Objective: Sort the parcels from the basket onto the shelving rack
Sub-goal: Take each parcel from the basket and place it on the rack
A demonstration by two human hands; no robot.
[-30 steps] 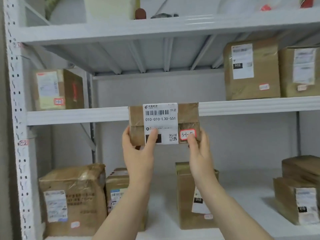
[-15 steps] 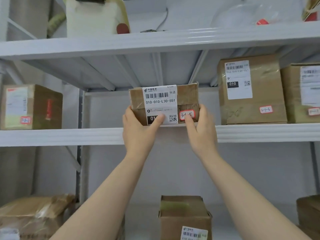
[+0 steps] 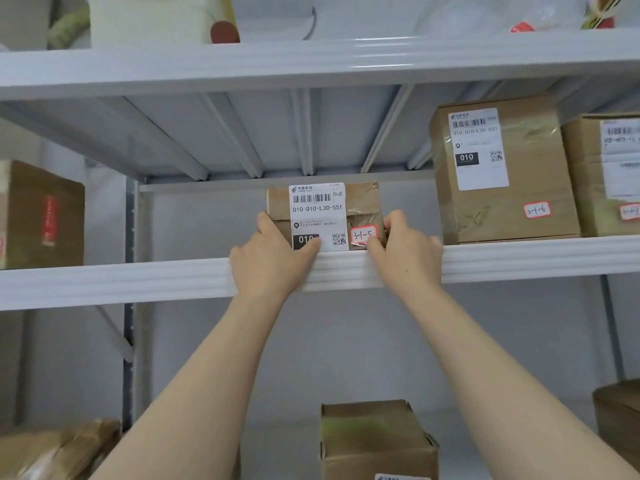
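Parcel (image 3: pixel 318 209) labelled 010-010-L30-551 sits at the front edge of the middle shelf (image 3: pixel 138 282), pretty much dead centre of view. Left hand (image 3: pixel 270 261) grips its lower left corner, right hand (image 3: pixel 405 254) pinches the lower right one with the thumb on the red-bordered sticker (image 3: pixel 362 233), and a bigger box (image 3: pixel 502 202) stands at 2 o'clock.

Middle shelf (image 3: pixel 138 282): a wide bare stretch lay between left box (image 3: pixel 41 216) and small parcel (image 3: pixel 360 202). Right of it, only a narrow gap before tall box (image 3: pixel 519 202).
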